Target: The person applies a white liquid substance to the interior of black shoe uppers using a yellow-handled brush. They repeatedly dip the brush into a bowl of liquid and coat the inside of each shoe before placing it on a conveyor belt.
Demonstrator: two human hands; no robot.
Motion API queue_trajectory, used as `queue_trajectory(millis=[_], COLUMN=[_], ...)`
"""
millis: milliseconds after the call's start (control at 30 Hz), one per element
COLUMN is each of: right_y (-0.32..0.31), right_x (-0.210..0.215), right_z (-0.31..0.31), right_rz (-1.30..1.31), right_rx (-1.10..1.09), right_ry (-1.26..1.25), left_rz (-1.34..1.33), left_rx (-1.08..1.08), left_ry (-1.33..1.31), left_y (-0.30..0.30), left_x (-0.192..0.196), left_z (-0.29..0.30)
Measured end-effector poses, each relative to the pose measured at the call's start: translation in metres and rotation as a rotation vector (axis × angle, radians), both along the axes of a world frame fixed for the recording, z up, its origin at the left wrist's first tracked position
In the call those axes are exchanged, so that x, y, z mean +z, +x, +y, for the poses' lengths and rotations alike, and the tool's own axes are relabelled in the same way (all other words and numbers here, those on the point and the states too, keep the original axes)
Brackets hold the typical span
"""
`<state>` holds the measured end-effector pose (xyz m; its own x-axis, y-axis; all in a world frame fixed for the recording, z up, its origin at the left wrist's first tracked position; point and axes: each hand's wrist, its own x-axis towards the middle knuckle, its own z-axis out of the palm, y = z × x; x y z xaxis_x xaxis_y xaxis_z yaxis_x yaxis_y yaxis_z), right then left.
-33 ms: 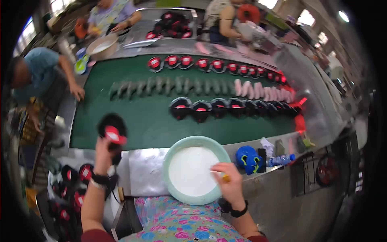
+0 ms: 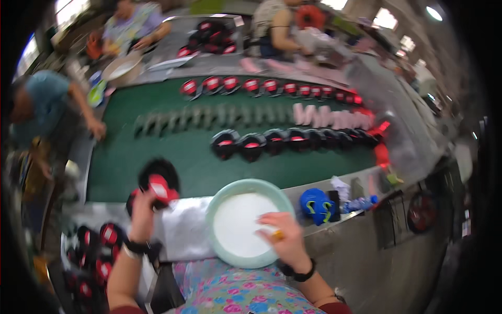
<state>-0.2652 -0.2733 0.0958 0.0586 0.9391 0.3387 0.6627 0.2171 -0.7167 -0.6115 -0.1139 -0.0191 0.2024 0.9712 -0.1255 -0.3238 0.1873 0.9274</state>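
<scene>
Left hand (image 2: 142, 205) raised at the near edge of the long green conveyor belt (image 2: 172, 152), fingers wrapped around a black-and-red shoe piece (image 2: 158, 183), which sits up out of the fist just above the belt's front rim; picture blurred here, so the exact finger placement cannot be told. Right hand (image 2: 282, 238) lies over the right rim of a round pale-green basin of white liquid (image 2: 246, 222), fingertips pressed together on a small yellowish object (image 2: 277, 235) too blurred to tell by kind. Basin stands on the grey metal ledge (image 2: 183, 230) between belt and the person's flowered apron. Blue shoe piece with yellow marks (image 2: 317, 205) just right of the basin. On the belt: a near row of black-and-red shoes (image 2: 293, 140), a middle row of grey soles (image 2: 209, 119), a far row of red ones (image 2: 261, 86). Bin of more black-and-red pieces (image 2: 97, 246) low at left. Other people work along the belt's far and left sides.
</scene>
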Motion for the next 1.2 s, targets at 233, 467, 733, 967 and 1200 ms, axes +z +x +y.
queue_trajectory(millis=[233, 467, 733, 967, 1200], right_y=[-0.024, -0.011, 0.004, 0.03, 0.011], right_x=[0.003, 0.009, 0.014, -0.022, -0.076], right_z=[-0.014, -0.027, -0.02, -0.015, -0.006], right_rz=[-0.169, 0.28, 0.116, 0.223, 0.127], right_rx=[0.162, 0.415, 0.355, -0.483, -0.281], right_ry=[-0.254, -0.434, -0.53, -0.456, -0.375], left_rz=[-0.247, 0.2, 0.362, 0.42, -0.035], left_rx=[-0.544, -0.709, -0.713, -1.119, -0.444], left_ry=[-0.54, 0.068, 0.077, 0.07, -0.523], left_y=[0.148, 0.114, 0.076, 0.051, 0.069], left_x=[0.108, 0.081, 0.082, 0.074, 0.062], left_z=[-0.112, -0.122, -0.151, -0.149, -0.151])
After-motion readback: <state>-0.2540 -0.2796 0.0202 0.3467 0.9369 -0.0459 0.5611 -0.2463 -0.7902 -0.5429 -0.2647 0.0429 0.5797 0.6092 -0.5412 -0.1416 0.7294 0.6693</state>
